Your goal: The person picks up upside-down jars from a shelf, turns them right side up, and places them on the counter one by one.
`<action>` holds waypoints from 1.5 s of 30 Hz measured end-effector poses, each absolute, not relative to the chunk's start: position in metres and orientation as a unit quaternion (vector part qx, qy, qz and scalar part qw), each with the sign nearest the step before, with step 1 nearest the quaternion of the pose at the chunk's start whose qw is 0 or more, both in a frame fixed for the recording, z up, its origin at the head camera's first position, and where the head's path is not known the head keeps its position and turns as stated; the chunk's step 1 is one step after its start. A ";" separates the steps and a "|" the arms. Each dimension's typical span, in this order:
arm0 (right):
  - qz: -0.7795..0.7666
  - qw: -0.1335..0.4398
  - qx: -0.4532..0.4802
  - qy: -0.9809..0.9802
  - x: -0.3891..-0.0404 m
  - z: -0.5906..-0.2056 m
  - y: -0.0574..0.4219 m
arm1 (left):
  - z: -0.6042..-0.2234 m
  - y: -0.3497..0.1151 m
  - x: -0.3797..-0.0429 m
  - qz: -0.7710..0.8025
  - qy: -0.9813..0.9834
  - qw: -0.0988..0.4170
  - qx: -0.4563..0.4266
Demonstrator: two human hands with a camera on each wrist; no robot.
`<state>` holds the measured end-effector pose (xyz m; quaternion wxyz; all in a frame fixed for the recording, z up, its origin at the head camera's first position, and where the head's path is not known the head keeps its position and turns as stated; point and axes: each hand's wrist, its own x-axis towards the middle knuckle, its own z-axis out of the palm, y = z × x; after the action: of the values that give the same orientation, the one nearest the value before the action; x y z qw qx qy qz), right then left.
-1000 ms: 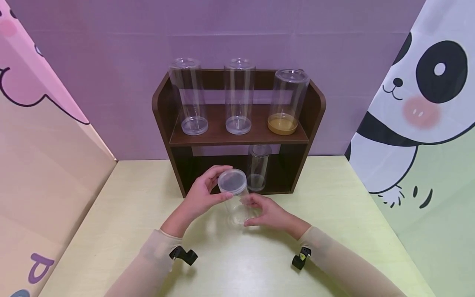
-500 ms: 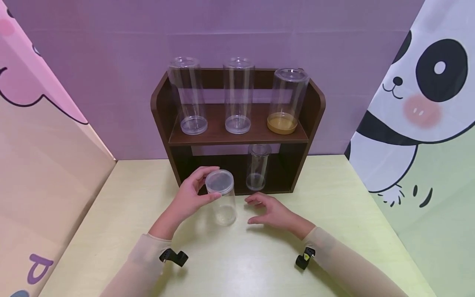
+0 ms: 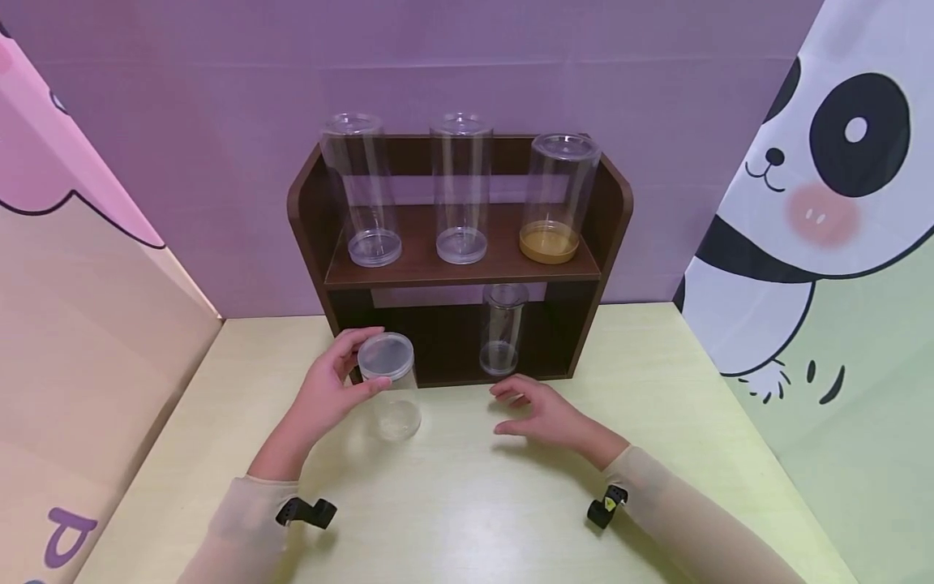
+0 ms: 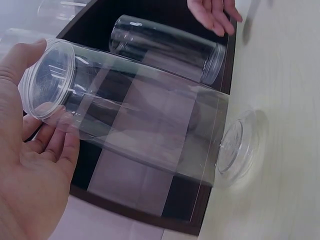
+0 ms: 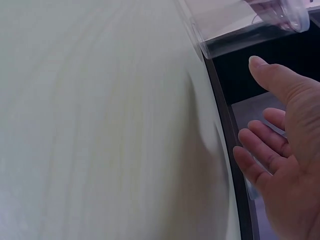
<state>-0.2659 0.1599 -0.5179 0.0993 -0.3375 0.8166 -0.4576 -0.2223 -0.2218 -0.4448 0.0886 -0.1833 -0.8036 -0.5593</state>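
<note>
Out front of the brown shelf (image 3: 419, 277), toward its left end, the left hand (image 3: 328, 393) has fingers pinching a clear jar (image 3: 398, 399) by its lid (image 3: 385, 355); some fingertips are hidden, and can't tell if it's touching the surface (image 3: 452, 495). Near the shelf's right half, the right hand's (image 3: 541, 411) thumb spreads from loosely bent fingers.

Deep brown on the shelf (image 3: 417, 243), purple across the backdrop (image 3: 233, 146), pale yellow grain on the table (image 3: 467, 503)! The held jar (image 3: 403, 395) is colourless, one cap (image 3: 549, 250) glows amber, the sleeves (image 3: 241, 523) go beige, and here's a black-and-white panda (image 3: 759, 312), pink-cheeked!
</note>
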 end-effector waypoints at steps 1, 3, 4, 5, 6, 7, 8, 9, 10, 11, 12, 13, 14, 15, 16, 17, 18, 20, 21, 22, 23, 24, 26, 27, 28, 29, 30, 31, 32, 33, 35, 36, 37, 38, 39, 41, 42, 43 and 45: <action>-0.456 0.097 -0.339 0.817 -0.267 -0.519 0.161 | -0.445 -0.225 -0.222 -0.558 -0.804 0.092 -0.182; -0.456 0.095 -0.338 0.818 -0.267 -0.519 0.162 | -0.446 -0.230 -0.220 -0.558 -0.804 0.100 -0.181; -0.456 0.095 -0.338 0.818 -0.267 -0.518 0.162 | -0.446 -0.233 -0.220 -0.561 -0.801 0.104 -0.181; -0.456 0.094 -0.338 0.818 -0.268 -0.518 0.162 | -0.446 -0.236 -0.219 -0.561 -0.800 0.109 -0.180; -0.457 0.094 -0.338 0.817 -0.268 -0.518 0.163 | -0.446 -0.239 -0.218 -0.561 -0.800 0.113 -0.179; -0.458 0.095 -0.337 0.817 -0.268 -0.517 0.163 | -0.447 -0.242 -0.218 -0.560 -0.801 0.117 -0.177; -0.460 0.094 -0.337 0.816 -0.268 -0.517 0.163 | -0.447 -0.244 -0.217 -0.560 -0.801 0.121 -0.175; -0.461 0.093 -0.337 0.816 -0.268 -0.516 0.163 | -0.446 -0.247 -0.216 -0.558 -0.802 0.124 -0.173; -0.463 0.092 -0.336 0.815 -0.268 -0.515 0.163 | -0.446 -0.249 -0.216 -0.557 -0.803 0.127 -0.171; -0.464 0.090 -0.337 0.814 -0.268 -0.515 0.163 | -0.446 -0.251 -0.215 -0.556 -0.803 0.130 -0.168; -0.465 0.089 -0.337 0.814 -0.268 -0.514 0.163 | -0.445 -0.253 -0.215 -0.558 -0.802 0.133 -0.166; -0.466 0.088 -0.337 0.813 -0.267 -0.514 0.163 | -0.445 -0.254 -0.214 -0.558 -0.802 0.136 -0.164; -0.467 0.087 -0.336 0.813 -0.267 -0.513 0.163 | -0.444 -0.255 -0.214 -0.559 -0.801 0.138 -0.163; -0.467 0.087 -0.336 0.813 -0.267 -0.513 0.163 | -0.444 -0.256 -0.214 -0.560 -0.801 0.140 -0.162; -0.468 0.087 -0.335 0.813 -0.267 -0.513 0.163 | -0.444 -0.257 -0.214 -0.561 -0.799 0.142 -0.161; -0.467 0.088 -0.334 0.814 -0.267 -0.512 0.164 | -0.444 -0.258 -0.214 -0.561 -0.800 0.143 -0.160; -0.467 0.089 -0.332 0.815 -0.266 -0.512 0.164 | -0.443 -0.258 -0.213 -0.561 -0.800 0.144 -0.160; -0.465 0.091 -0.331 0.816 -0.266 -0.511 0.164 | -0.443 -0.259 -0.213 -0.559 -0.801 0.146 -0.158; -0.464 0.091 -0.330 0.817 -0.266 -0.511 0.164 | -0.442 -0.259 -0.213 -0.559 -0.801 0.145 -0.156; -0.462 0.091 -0.330 0.818 -0.266 -0.511 0.164 | -0.442 -0.259 -0.213 -0.558 -0.802 0.145 -0.155; -0.461 0.091 -0.331 0.819 -0.266 -0.510 0.164 | -0.442 -0.259 -0.213 -0.557 -0.803 0.145 -0.153; -0.460 0.091 -0.332 0.819 -0.266 -0.510 0.164 | -0.442 -0.259 -0.213 -0.556 -0.804 0.145 -0.151; -0.458 0.091 -0.332 0.819 -0.267 -0.511 0.164 | -0.442 -0.259 -0.213 -0.555 -0.806 0.145 -0.146; -0.457 0.092 -0.333 0.819 -0.267 -0.512 0.164 | -0.442 -0.259 -0.213 -0.555 -0.807 0.145 -0.143; -0.457 0.094 -0.332 0.820 -0.267 -0.512 0.164 | -0.443 -0.259 -0.213 -0.555 -0.807 0.145 -0.141; -0.456 0.096 -0.330 0.821 -0.267 -0.512 0.164 | -0.443 -0.260 -0.213 -0.556 -0.807 0.144 -0.139; -0.456 0.097 -0.329 0.821 -0.267 -0.512 0.164 | -0.443 -0.260 -0.213 -0.555 -0.808 0.144 -0.137; -0.456 0.099 -0.328 0.821 -0.267 -0.512 0.164 | -0.444 -0.260 -0.213 -0.556 -0.807 0.144 -0.135; -0.457 0.099 -0.328 0.821 -0.267 -0.513 0.164 | -0.444 -0.260 -0.214 -0.556 -0.807 0.143 -0.134; -0.457 0.100 -0.328 0.821 -0.267 -0.513 0.164 | -0.445 -0.260 -0.214 -0.557 -0.807 0.143 -0.133; -0.456 0.099 -0.329 0.821 -0.267 -0.513 0.164 | -0.446 -0.260 -0.214 -0.558 -0.807 0.141 -0.131; -0.456 0.099 -0.329 0.821 -0.266 -0.513 0.164 | -0.447 -0.260 -0.214 -0.558 -0.808 0.140 -0.130; -0.455 0.100 -0.329 0.821 -0.266 -0.513 0.164 | -0.447 -0.260 -0.214 -0.558 -0.808 0.140 -0.129; -0.455 0.100 -0.329 0.821 -0.266 -0.512 0.164 | -0.447 -0.260 -0.214 -0.558 -0.808 0.139 -0.127; -0.454 0.101 -0.328 0.822 -0.266 -0.512 0.164 | -0.448 -0.260 -0.215 -0.557 -0.809 0.139 -0.126; -0.453 0.103 -0.325 0.824 -0.265 -0.511 0.164 | -0.449 -0.260 -0.215 -0.556 -0.811 0.138 -0.122; -0.452 0.103 -0.325 0.824 -0.265 -0.511 0.163 | -0.449 -0.260 -0.216 -0.556 -0.811 0.138 -0.120; -0.452 0.102 -0.326 0.824 -0.265 -0.512 0.163 | -0.450 -0.260 -0.216 -0.557 -0.811 0.137 -0.119; -0.451 0.102 -0.329 0.823 -0.265 -0.512 0.164 | -0.451 -0.260 -0.216 -0.559 -0.810 0.135 -0.117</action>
<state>-0.2650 0.1635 -0.5125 0.1023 -0.3286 0.8232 -0.4515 -0.2165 -0.2599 -0.4508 0.1347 -0.1165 -0.8100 -0.5587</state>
